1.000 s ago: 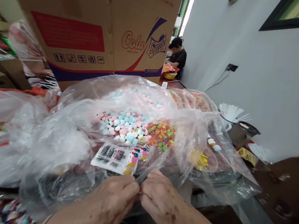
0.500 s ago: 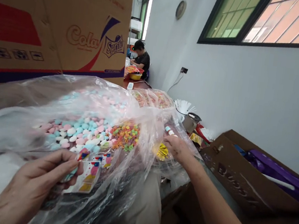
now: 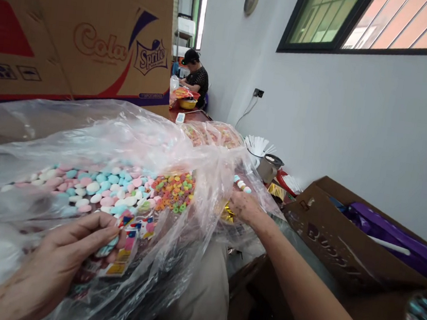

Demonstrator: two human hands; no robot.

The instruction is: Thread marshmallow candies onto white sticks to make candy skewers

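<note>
- The left hand [image 3: 57, 255], in the lower left of the frame, pinches a small printed packet [image 3: 122, 252]. Its thumb and fingers [image 3: 104, 227] are closed on the packet's upper edge. The packet is lifted off the pile and tilted toward the camera, probably so that its open top stays up.
- The right hand [image 3: 244, 208] reaches to the middle of the frame, onto a cluster of gold-yellow wrappers [image 3: 226, 214] under a fold of plastic. Its back faces the camera, so I cannot tell whether those fingers are wide, narrow or closed on anything.
- A big clear plastic bag [image 3: 85, 128] lies open across the left half of the frame. Its sides are folded down, which leaves the contents easy to reach.
- Pastel pink, blue and white sweets [image 3: 89, 189] sit in it, with bright ring-shaped sweets [image 3: 174, 191] heaped just beside them to the right. The two kinds are hardly mixed.
- A cardboard box [image 3: 78, 24] printed with drink logos stands behind the bag, filling the upper left.
- A cup of white sticks [image 3: 259, 146] and a metal pot [image 3: 270, 168] stand beyond the right hand, along the wall.
- An open brown carton [image 3: 328, 241] holding purple packaging [image 3: 387, 230] sits at the right.
- Another person [image 3: 195, 77] sits far back at the same bench [image 3: 195, 116], well apart.
</note>
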